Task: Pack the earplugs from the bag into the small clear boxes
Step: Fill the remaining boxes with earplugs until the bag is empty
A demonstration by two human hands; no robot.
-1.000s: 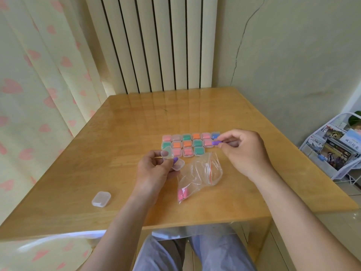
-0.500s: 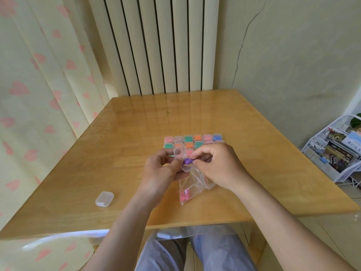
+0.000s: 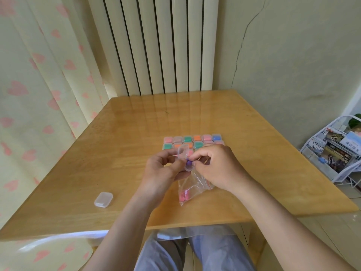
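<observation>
The left hand (image 3: 162, 169) grips the open clear box (image 3: 184, 154) over the table (image 3: 117, 153). The right hand (image 3: 216, 165) pinches a purple earplug (image 3: 188, 162) into its base. Seat the earplug fully, holding the box level.

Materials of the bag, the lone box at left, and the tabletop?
Bag: thin clear plastic film; crumpled, pink earplugs show through. Box: frosted translucent plastic, probably rigid; keeps crisp rounded corners. Tabletop: wood grain under gloss coat, reflects the radiator; solid or veneer unclear.
</observation>
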